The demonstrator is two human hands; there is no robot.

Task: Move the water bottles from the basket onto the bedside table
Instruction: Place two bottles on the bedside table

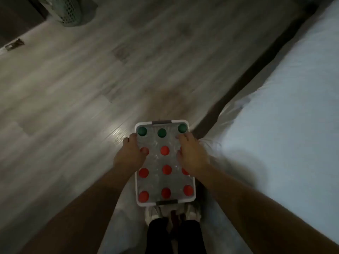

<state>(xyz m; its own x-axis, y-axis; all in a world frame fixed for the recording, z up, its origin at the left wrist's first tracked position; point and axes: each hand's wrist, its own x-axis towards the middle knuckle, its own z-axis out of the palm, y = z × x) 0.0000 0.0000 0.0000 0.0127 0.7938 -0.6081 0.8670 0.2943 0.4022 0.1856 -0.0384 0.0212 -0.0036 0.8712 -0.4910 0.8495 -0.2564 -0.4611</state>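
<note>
The basket point(137, 182) sat on the floor point(73, 88) straight below the camera, just ahead of the person's shoes point(153, 213), with the bed point(275, 107) close on its right. Its long axis ran away from the person. The water bottles point(166, 169) stood upright inside, packed in rows of three, so only the caps showed: green caps point(161, 132) across the far row, red caps point(166, 192) on the rows nearer the person.

Left hand point(131, 153) was over the basket's left edge near the far end, fingers loosely spread, thumb lying by a red cap in the second row. Right hand point(190, 153) was over the right side at about the same row, fingers apart and draped over the bottle tops. Neither looked closed on a bottle; whether the palms touched the caps I couldn't tell, frame was dim and a bit blurred.

Key relation: the bottles lay directly under both hands, each hand over its own column, equally near. Grab would be straight down onto a neck, then lift vertical to clear the neighbours.

Bedside table was not in view. A perforated laundry bin point(70, 10) stood far off, top left.

No brand, label or writing was readable; caps were plain.
</note>
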